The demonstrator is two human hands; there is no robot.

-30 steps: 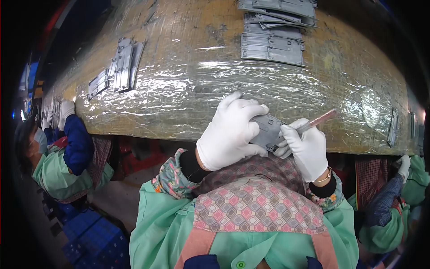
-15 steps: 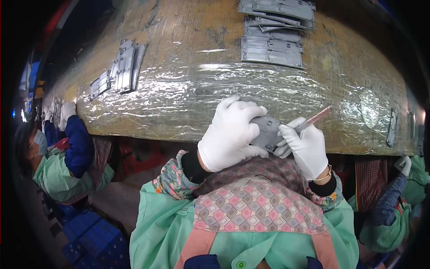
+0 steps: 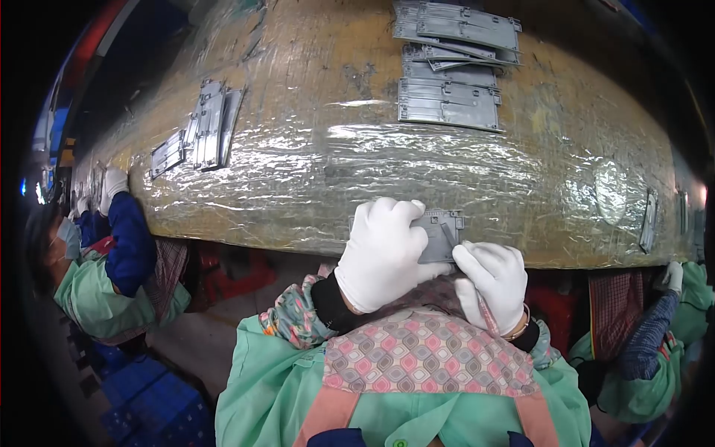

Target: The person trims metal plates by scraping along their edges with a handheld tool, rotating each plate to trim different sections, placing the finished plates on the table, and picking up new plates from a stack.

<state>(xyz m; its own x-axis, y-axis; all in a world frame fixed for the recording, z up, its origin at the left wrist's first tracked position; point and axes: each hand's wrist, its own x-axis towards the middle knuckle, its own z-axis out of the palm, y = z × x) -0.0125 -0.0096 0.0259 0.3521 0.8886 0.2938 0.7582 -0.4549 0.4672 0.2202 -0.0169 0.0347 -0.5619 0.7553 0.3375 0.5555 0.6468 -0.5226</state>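
A grey moulded plastic panel [image 3: 432, 249] lies at the table's near edge, partly covered by my gloved left hand [image 3: 381, 257]. That hand is closed on the panel's left side, with the thumb along its lower edge. My right hand [image 3: 494, 277], also in a white glove, is closed around a slim tool with a reddish handle [image 3: 488, 316]. Its narrow grey blade [image 3: 449, 235] points away from me and overlaps the panel's face. The middle of the tool is hidden by my fingers.
A stack of similar grey panels [image 3: 449, 102] lies at the far side of the film-covered table [image 3: 298, 179]. More panels [image 3: 211, 123] are at the left, one [image 3: 649, 220] at the right edge. Co-workers sit at the left [image 3: 112, 283] and right [image 3: 648, 335].
The panel has gone from tilted in my hands to flatter at the table edge. My right hand has turned the tool, so its blade now points forward over the panel.
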